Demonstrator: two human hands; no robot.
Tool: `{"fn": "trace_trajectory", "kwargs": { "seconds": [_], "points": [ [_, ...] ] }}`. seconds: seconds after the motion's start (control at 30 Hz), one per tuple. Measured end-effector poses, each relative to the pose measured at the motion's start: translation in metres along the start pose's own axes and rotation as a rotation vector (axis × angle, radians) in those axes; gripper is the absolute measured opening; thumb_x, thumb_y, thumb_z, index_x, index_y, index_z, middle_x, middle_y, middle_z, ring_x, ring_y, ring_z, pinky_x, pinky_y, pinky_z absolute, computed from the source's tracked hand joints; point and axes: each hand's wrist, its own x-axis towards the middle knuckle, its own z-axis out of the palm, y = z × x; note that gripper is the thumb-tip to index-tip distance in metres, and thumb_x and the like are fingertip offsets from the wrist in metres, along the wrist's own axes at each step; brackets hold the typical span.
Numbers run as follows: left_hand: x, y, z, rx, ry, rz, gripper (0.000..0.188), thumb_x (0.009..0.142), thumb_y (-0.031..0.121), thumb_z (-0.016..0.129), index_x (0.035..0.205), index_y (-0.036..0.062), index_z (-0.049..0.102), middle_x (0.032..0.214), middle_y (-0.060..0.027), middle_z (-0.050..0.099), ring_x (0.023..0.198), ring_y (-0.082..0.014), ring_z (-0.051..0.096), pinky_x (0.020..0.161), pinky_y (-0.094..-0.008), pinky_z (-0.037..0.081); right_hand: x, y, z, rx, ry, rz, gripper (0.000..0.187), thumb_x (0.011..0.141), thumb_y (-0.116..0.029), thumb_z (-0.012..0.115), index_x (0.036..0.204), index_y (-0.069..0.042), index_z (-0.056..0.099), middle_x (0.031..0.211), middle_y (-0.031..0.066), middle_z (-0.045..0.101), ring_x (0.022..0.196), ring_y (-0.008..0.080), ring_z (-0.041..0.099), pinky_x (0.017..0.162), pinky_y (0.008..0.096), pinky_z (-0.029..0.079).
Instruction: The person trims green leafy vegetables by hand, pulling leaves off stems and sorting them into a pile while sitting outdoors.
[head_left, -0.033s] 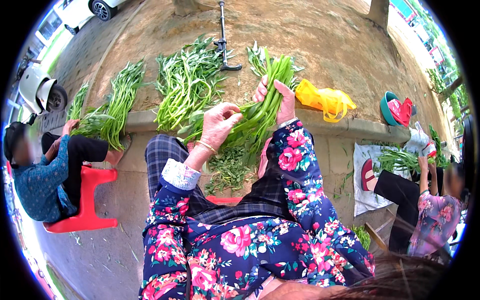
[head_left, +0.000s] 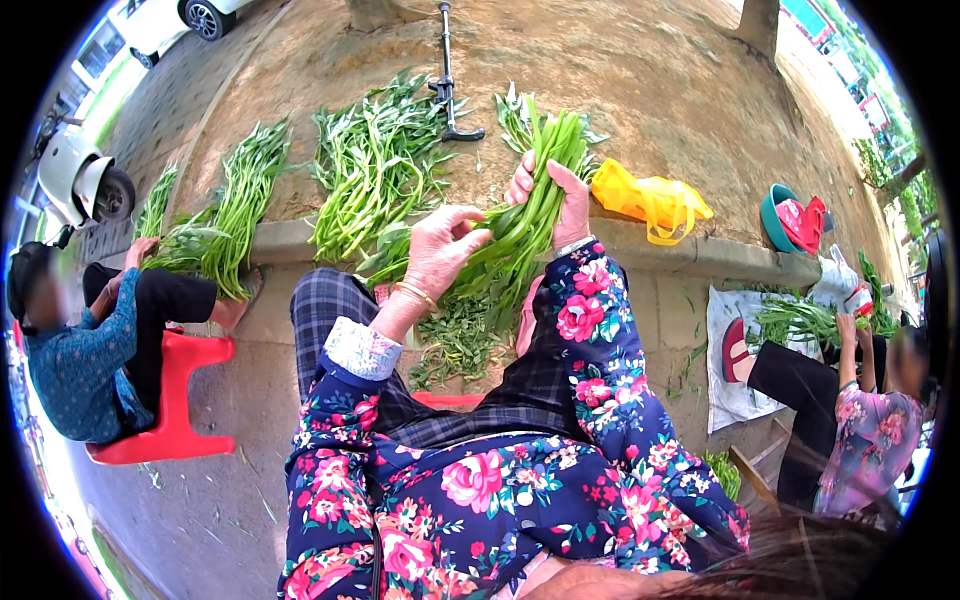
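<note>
A bunch of water spinach [head_left: 562,145], long green stems with narrow leaves, is in my right hand [head_left: 572,208], whose thumb and fingers close round the stems. The stem ends point up and away, and the leaves hang toward my lap. At the left side of the bunch, my left hand [head_left: 438,248] has its thumb and fingers bent together in a pinch at the leaves. What exactly lies between those fingertips is partly hidden. Below, between my knees, loose picked leaves [head_left: 455,345] lie in a heap. A larger pile of water spinach [head_left: 370,165] rests on the kerb ahead.
Beyond the kerb [head_left: 690,255] lie a black walking stick [head_left: 447,75], a yellow bag [head_left: 645,195] and a teal basin [head_left: 774,218]. One person on a red stool [head_left: 180,390] sits at left; another sits at right by a white sheet [head_left: 728,395]. Both handle greens.
My left hand has shifted slightly to the right, toward the bunch. My right hand and the bunch stay in place.
</note>
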Motion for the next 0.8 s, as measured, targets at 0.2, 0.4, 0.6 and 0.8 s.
{"fn": "trace_trajectory", "kwargs": {
  "seconds": [0.2,0.4,0.6,0.8],
  "points": [
    [-0.002,0.004,0.015,0.167,0.075,0.108,0.033,0.072,0.024,0.069,0.098,0.0051,0.063,0.077,-0.0087,0.054,0.074,-0.0225,0.054,0.069,-0.0325,0.043,0.003,0.004,0.002,-0.005,0.000,0.009,0.027,0.081,-0.026,0.055,0.091,-0.002,0.048,0.075,0.0090,0.051,0.073,0.0233,0.053,0.071,0.0351,0.045],
    [0.005,0.008,0.018,0.134,0.089,0.071,0.026,0.073,0.017,0.067,0.095,0.0048,0.064,0.079,-0.0094,0.058,0.070,-0.0224,0.056,0.063,-0.0318,0.046,0.003,0.006,0.005,-0.061,0.009,0.013,0.029,0.083,-0.027,0.054,0.094,-0.001,0.046,0.077,0.0087,0.049,0.076,0.0233,0.051,0.075,0.0358,0.043],
    [0.009,0.000,0.020,0.309,0.143,0.199,0.018,0.076,0.012,0.062,0.092,0.0044,0.063,0.080,-0.0118,0.061,0.073,-0.0252,0.059,0.067,-0.0347,0.046,0.006,0.009,0.003,-0.080,0.045,0.009,0.027,0.084,-0.026,0.052,0.093,-0.001,0.047,0.078,0.0093,0.050,0.078,0.0237,0.052,0.079,0.0372,0.043],
    [0.018,-0.001,0.010,0.091,0.148,0.066,0.017,0.080,0.007,0.061,0.095,0.0012,0.063,0.072,-0.0034,0.061,0.062,-0.0078,0.054,0.059,-0.0221,0.044,0.008,0.011,0.002,-0.060,0.034,-0.029,0.026,0.085,-0.025,0.051,0.094,-0.001,0.048,0.079,0.0097,0.052,0.080,0.0242,0.054,0.086,0.0397,0.043]
  ]
}}
